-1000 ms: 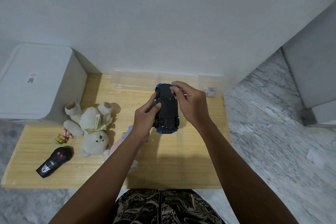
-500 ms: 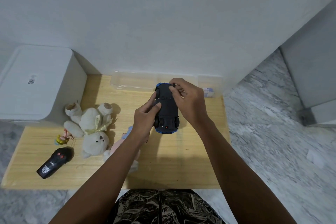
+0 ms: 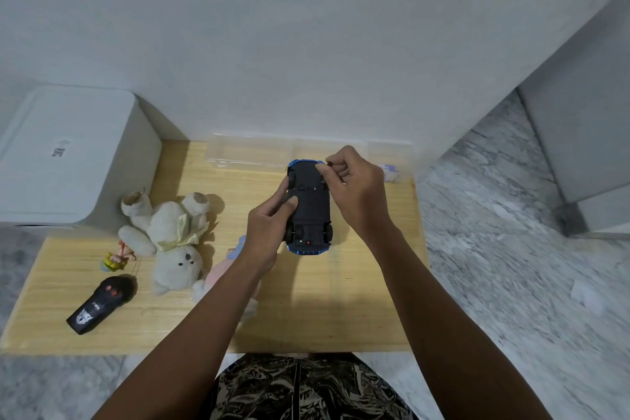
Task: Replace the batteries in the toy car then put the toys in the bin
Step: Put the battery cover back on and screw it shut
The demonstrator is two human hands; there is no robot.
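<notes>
Blue toy car (image 3: 310,211) is upside down, black chassis facing up, long axis running away from the person toward the wall, held above the worktop (image 3: 358,300). Left hand (image 3: 269,232) grips its left side, thumb on the chassis. Right hand (image 3: 354,187) is curled at the far end, pinching something small. Remote control (image 3: 100,305) has white print, unreadable.

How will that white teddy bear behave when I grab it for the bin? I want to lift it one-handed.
The teddy bear looks soft and plush, so it will likely flop, limbs dangling. It is probably light for its size. Sprawled flat on the wooden table, it should not roll or slip. The loose ribbon might snag the small doll beside it.
</notes>
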